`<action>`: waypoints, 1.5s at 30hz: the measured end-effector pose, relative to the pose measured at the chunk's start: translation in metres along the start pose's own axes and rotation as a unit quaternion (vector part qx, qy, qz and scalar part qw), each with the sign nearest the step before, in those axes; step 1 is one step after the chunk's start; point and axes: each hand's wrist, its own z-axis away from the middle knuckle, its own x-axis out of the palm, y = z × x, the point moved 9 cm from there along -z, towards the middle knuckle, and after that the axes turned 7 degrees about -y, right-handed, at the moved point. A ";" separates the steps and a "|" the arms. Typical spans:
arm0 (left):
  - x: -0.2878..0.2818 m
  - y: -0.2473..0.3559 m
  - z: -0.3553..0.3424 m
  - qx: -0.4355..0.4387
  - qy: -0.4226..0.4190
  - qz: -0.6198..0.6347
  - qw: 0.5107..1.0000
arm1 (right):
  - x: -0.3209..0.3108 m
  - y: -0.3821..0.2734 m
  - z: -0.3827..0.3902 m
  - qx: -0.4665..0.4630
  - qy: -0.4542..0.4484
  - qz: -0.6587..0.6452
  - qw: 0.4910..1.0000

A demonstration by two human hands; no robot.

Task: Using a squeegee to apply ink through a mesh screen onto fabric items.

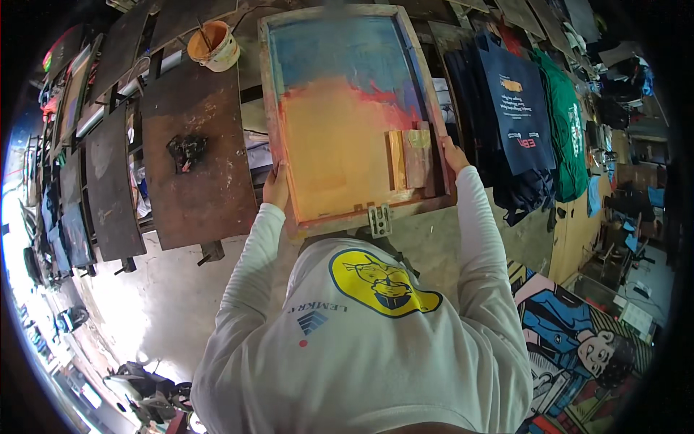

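Note:
Both my hands grip the sides of a wooden-framed printing screen [332, 137], its mesh stained orange-yellow near me and blue farther off, with a red smear between. My left hand [275, 186] is closed on the left rail near the close corner. On the opposite rail, a little farther up, my right hand [454, 157] is closed too. Inside the frame, by the right rail, lie a squeegee [417, 159] with a worn wooden grip and a narrow yellow-stained strip [395, 160]. A metal bracket [379, 220] sits at the near rail. My fingertips under the frame are hidden.
Left of the screen, a dark board [195, 195] carries a crumpled black bundle [187, 152]. A paint-stained bucket [214, 47] with a stick in it stands behind. Navy bags [517, 101] and green cloth [562, 130] are stacked on the right. More dark boards [112, 195] line the left.

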 end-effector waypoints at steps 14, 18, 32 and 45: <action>-0.002 0.012 0.011 -0.037 0.013 -0.013 0.999 | 0.008 0.029 -0.014 0.004 0.045 -0.041 0.998; 0.007 -0.007 0.006 -0.066 -0.045 0.191 0.978 | 0.005 0.015 -0.012 -0.020 0.064 0.018 0.998; 0.007 -0.009 0.000 -0.077 -0.134 0.204 0.967 | -0.004 0.003 -0.018 -0.052 0.060 0.095 0.992; 0.008 0.040 0.022 -0.083 -0.165 0.260 0.948 | -0.022 -0.013 -0.012 -0.057 0.006 0.128 0.990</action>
